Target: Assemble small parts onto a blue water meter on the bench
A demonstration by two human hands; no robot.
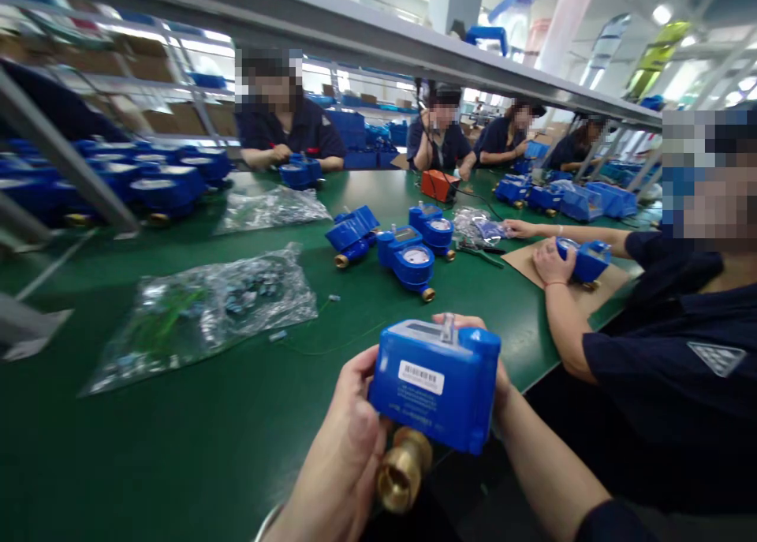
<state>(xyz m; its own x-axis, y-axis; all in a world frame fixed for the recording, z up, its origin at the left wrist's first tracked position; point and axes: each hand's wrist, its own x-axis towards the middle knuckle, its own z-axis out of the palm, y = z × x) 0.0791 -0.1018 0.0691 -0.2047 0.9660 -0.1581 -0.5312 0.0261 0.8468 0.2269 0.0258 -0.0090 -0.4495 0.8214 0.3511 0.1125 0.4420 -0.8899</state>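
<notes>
A blue water meter [434, 388] with a barcode label and a brass threaded end is held up at the near edge of the bench. My left hand [355, 416] grips its left side, thumb along the housing. Around its right and far side wraps my right hand [502, 380], whose fingers are largely hidden behind the housing. Beyond it, a second water meter [414, 262] with a round dial rests on the green bench [195, 447], with two more close by. A thin green wire seal [332, 299] lies to the left.
Clear plastic bags [266, 289] holding green and blue pieces lie at the left. Many blue meters [165, 183] stand behind a metal post. An orange box [438, 185] sits farther back. At right, a co-worker's hand [554, 262] holds another meter over cardboard. A shelf beam [367, 29] crosses overhead.
</notes>
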